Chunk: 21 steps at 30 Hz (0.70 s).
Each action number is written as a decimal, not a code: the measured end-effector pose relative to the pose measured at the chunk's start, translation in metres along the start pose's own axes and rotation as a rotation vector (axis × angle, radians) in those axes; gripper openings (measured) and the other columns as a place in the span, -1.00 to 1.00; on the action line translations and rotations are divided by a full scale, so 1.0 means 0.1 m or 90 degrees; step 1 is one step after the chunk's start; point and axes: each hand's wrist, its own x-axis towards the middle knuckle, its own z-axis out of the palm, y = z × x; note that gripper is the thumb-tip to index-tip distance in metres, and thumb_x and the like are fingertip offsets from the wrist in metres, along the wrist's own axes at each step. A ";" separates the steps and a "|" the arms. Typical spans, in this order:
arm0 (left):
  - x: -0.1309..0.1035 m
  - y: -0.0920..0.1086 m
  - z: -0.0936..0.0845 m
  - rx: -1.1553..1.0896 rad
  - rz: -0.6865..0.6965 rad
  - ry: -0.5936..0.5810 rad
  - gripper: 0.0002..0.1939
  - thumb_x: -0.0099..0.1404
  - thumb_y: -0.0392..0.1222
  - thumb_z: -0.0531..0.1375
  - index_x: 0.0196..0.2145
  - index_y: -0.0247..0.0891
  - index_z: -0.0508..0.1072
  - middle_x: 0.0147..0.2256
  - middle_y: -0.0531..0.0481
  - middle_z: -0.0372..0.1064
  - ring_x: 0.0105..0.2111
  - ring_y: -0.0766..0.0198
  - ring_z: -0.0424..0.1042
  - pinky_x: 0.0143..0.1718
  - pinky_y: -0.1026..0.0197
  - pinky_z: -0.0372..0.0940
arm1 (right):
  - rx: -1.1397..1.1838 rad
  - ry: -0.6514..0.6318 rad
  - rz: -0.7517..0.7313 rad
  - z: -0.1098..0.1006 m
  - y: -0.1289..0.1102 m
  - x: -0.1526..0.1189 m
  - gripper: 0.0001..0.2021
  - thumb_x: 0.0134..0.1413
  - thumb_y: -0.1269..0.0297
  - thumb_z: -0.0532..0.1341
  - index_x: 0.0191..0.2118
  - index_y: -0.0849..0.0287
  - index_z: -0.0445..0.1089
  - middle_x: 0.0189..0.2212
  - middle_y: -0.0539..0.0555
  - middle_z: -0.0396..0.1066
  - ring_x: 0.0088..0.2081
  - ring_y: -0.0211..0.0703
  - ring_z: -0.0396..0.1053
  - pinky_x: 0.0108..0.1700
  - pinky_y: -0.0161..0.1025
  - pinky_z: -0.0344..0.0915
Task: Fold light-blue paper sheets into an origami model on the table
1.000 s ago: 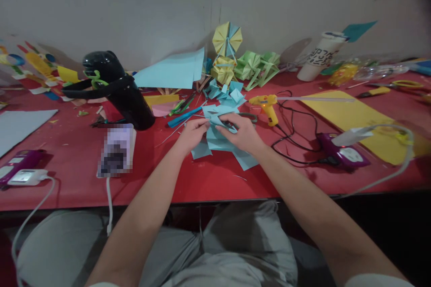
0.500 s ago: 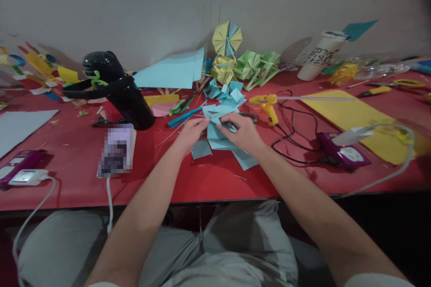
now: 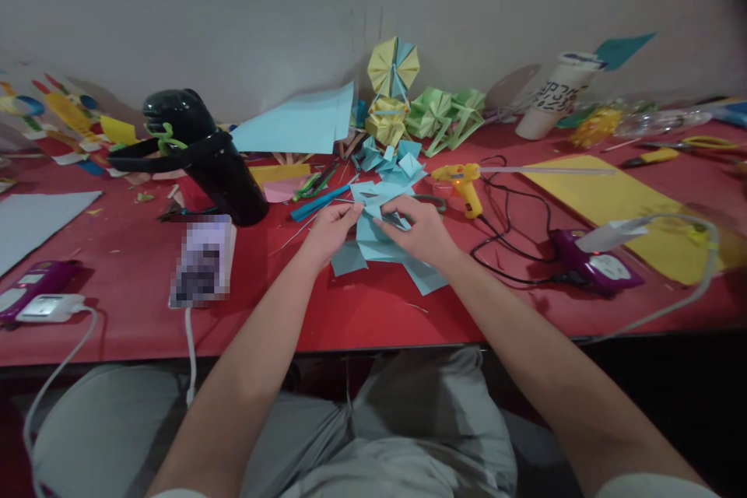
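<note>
Several light blue paper pieces [image 3: 379, 250] lie on the red table around and beneath my hands. My left hand [image 3: 337, 229] pinches a small light blue paper piece at its edge, thumb and fingertips together. On the other side, my right hand [image 3: 419, 227] has its thumb and fingers around the same folded piece. Fine details between the fingertips are too small to tell. Behind them stand folded blue paper pieces [image 3: 388, 159]. A yellow glue gun [image 3: 463, 185] lies just right of my right hand, and a blue strip [image 3: 318, 204] is left of the papers.
A black bottle [image 3: 225, 179] and a phone [image 3: 202, 261] are at left. Yellow paper [image 3: 618, 210], a purple power strip [image 3: 601, 263] with cables and a white cup [image 3: 552, 97] are at right. Yellow and green folded paper shapes [image 3: 394, 70] stand at the back.
The fingers of my right hand have shifted slightly at the blue paper, and the paper between my hands has tilted a little. The rest looks the same.
</note>
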 end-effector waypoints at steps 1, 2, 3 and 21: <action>0.00 0.00 0.00 -0.001 -0.004 0.000 -0.56 0.09 0.16 0.31 -0.32 -0.32 0.51 -0.42 -0.04 0.51 -0.46 0.28 0.46 -0.36 0.22 0.35 | 0.000 -0.001 0.000 0.00 0.00 0.00 -0.93 0.09 0.25 0.23 -0.37 0.11 0.38 -0.39 0.02 0.46 -0.34 -0.18 0.36 -0.25 -0.21 0.31; 0.00 0.00 0.00 -0.002 -0.006 0.000 -0.56 0.09 0.16 0.31 -0.32 -0.32 0.51 -0.42 -0.04 0.51 -0.46 0.28 0.46 -0.36 0.21 0.36 | 0.001 -0.003 -0.001 0.00 0.00 0.00 -0.93 0.09 0.26 0.24 -0.37 0.11 0.38 -0.39 0.02 0.46 -0.34 -0.18 0.36 -0.25 -0.20 0.31; 0.00 0.00 0.00 -0.001 -0.007 0.000 -0.56 0.09 0.16 0.31 -0.31 -0.32 0.52 -0.42 -0.05 0.51 -0.46 0.29 0.46 -0.36 0.22 0.36 | 0.002 -0.003 -0.004 0.00 0.00 0.00 -0.93 0.09 0.26 0.24 -0.37 0.10 0.38 -0.40 0.01 0.46 -0.34 -0.18 0.36 -0.24 -0.20 0.32; 0.01 0.00 -0.02 0.013 0.002 0.008 -0.52 -0.01 0.21 0.35 -0.41 -0.32 0.50 -0.47 -0.02 0.48 -0.49 0.28 0.44 -0.37 0.20 0.35 | 0.005 -0.005 -0.023 -0.01 -0.01 0.01 -0.94 0.09 0.29 0.25 -0.38 0.12 0.38 -0.42 0.00 0.44 -0.40 -0.23 0.31 -0.31 -0.24 0.26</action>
